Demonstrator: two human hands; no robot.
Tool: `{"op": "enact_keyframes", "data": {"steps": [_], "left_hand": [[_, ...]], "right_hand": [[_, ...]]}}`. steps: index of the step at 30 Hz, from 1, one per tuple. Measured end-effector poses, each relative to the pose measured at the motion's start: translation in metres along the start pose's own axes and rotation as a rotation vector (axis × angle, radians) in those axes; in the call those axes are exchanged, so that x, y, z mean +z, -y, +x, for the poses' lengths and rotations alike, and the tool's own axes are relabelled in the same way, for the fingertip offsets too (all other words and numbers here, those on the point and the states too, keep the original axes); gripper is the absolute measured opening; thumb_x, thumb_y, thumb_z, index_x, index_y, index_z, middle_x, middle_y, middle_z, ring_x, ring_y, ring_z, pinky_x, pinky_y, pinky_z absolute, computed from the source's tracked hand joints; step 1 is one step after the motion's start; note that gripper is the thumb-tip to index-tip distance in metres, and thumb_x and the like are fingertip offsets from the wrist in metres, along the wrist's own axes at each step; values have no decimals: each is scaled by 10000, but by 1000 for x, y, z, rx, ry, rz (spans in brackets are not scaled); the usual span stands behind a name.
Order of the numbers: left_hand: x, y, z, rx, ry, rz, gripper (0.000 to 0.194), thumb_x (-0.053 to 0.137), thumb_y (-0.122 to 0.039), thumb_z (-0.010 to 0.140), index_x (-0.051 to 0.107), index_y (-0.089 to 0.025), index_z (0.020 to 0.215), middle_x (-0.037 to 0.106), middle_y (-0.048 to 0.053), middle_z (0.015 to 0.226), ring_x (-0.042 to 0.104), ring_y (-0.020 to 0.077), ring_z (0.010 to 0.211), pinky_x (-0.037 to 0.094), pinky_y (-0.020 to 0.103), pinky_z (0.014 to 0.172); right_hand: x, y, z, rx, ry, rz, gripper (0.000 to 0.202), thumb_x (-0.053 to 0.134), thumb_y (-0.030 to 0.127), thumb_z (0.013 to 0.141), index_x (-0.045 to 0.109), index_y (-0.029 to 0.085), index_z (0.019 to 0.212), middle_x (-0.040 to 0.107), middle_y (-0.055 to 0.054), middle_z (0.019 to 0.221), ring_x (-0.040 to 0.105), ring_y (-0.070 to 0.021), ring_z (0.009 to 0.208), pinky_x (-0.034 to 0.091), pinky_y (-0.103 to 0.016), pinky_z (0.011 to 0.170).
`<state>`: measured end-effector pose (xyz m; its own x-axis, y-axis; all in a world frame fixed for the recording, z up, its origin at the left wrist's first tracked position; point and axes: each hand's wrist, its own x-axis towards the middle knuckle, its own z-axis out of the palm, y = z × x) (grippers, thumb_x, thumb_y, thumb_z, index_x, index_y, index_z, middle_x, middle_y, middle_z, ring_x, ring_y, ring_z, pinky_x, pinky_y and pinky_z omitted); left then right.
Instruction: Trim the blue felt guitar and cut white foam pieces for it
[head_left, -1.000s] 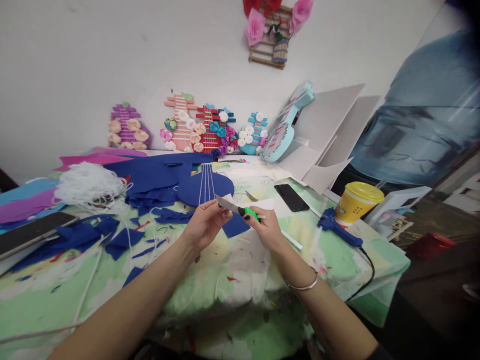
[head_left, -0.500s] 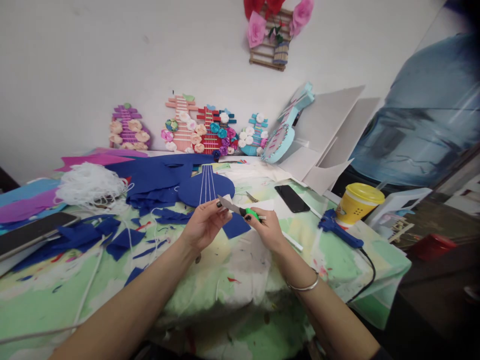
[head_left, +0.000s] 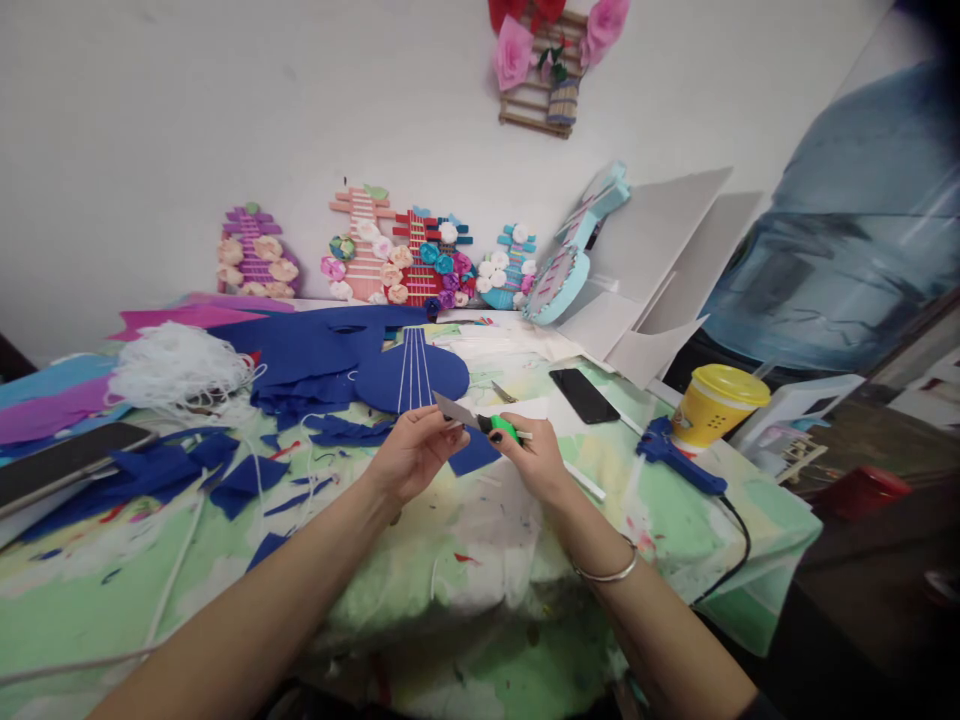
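A green and black utility knife [head_left: 504,430] is gripped in my right hand [head_left: 536,455], its long blade [head_left: 454,408] pointing left. My left hand [head_left: 416,450] is closed in a pinch right at the blade's tip; what sits between its fingers is too small to make out. Beyond the hands lies a blue guitar-shaped piece [head_left: 382,372] with white strings running down it. A blue square [head_left: 474,455] rests on the table under the knife.
Blue scraps [head_left: 247,480] and a heap of white cord [head_left: 180,370] lie to the left. On the right are a black phone [head_left: 583,396], a blue glue gun [head_left: 682,460] with its cable and a yellow-lidded cup [head_left: 720,395]. Decorated guitars [head_left: 259,255] line the wall.
The white bit that showed above my left fingers is no longer seen there. The knife blade has shifted slightly left and down. My right hand has hardly moved.
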<state>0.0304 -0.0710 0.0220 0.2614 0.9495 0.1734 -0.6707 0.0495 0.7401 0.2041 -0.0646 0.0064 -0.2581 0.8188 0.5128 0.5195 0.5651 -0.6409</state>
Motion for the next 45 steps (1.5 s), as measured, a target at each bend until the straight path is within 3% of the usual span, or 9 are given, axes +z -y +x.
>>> {"op": "enact_keyframes", "data": {"steps": [13,21,45], "left_hand": [[-2,-4,-1,-16,28,-8,142,711,-165,639,615,-107,552,474,-25,523,441,65,502,459,248,597],[1,1,-1,-54,27,23,112,753,-178,601,669,-103,602,542,-11,554,452,56,497,447,235,586],[1,5,-2,-89,35,-2,116,759,-180,594,677,-99,606,547,-10,549,453,53,493,450,227,577]], "right_hand": [[0,-4,0,16,6,-4,496,410,599,815,414,173,559,346,34,533,320,-92,534,229,-235,517],[0,0,-1,0,-9,18,470,414,575,825,432,172,582,372,30,536,331,-95,535,235,-234,523],[-2,3,-2,-12,-6,3,464,405,575,828,433,174,594,374,30,543,342,-99,548,243,-234,535]]}}
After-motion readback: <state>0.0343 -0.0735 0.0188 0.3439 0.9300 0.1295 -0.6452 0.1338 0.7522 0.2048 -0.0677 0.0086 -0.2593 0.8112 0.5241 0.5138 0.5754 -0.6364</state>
